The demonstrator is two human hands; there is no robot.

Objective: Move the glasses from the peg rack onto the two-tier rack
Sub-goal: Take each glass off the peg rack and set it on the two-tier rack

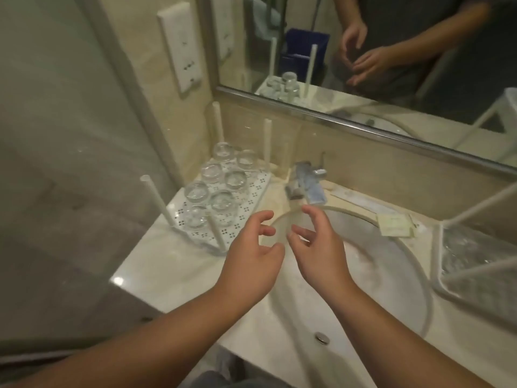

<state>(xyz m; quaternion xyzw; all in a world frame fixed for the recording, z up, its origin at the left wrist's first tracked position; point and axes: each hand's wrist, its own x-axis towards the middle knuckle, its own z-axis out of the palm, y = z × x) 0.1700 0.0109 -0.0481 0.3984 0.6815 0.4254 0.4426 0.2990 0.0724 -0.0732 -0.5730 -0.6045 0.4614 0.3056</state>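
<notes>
glasses (222,201) seen clustered upside down on peg rack (253,191), up-left of left hand (256,254). two-tier rack (475,264) found well right of right hand (314,247). both hands held over sink (391,275), fingers loosely curled apart, nothing gripped. bench (167,275) below.

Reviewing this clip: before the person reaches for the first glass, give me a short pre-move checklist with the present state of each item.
1. Left hand free: ok, fingers open, nothing held.
2. Right hand free: ok, open and empty, above the sink.
3. Glasses ready on the peg rack: ok, seven stand upside down among the pegs.
4. Path from hands to glasses: ok, though a peg stands between.
5. Two-tier rack has room: cannot tell, it is only partly in view and blurred.
6. Faucet off: ok, no water running.
</notes>
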